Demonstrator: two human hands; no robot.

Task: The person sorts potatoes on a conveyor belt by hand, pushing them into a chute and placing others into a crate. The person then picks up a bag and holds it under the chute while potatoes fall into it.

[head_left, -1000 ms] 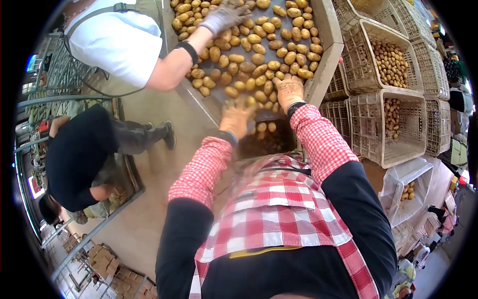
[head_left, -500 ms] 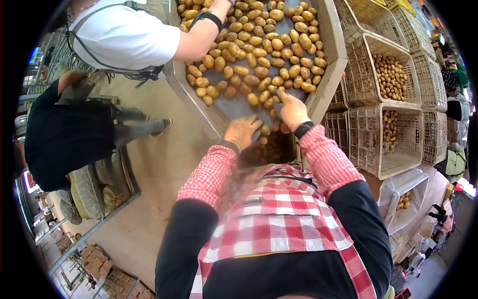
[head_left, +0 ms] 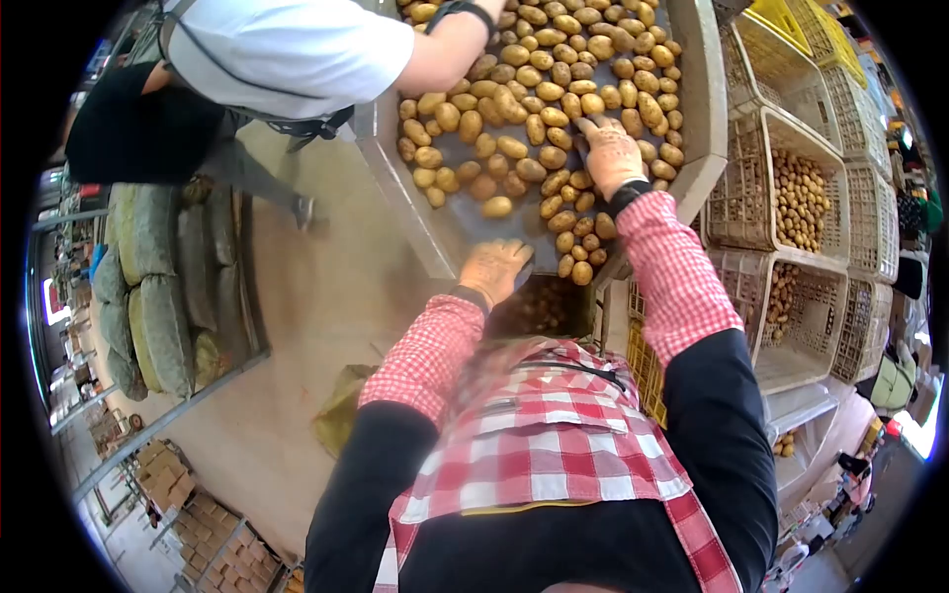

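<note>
My right hand [head_left: 613, 153] lies palm down on the potatoes [head_left: 524, 99] near the right edge of the sorting table [head_left: 450, 232]. Its fingers are spread and press on the pile without pinching any one potato. My left hand [head_left: 494, 269] rests at the table's near edge on bare grey surface, fingers loosely bent and a little apart, holding nothing I can see. A small cluster of potatoes lies just beside it, to its right.

Half a second ago my right hand was down at that near edge by the cluster. It has now reached up into the pile, while my left hand has stayed at the edge.

A co-worker's arm [head_left: 445, 44] reaches into the pile at the table's far left. Under the near edge a dark bin [head_left: 539, 308] holds potatoes. Beyond the right edge stand plastic crates: the upper crate [head_left: 801, 198] holds small potatoes, and the lower crate [head_left: 781, 296] holds fewer.
</note>
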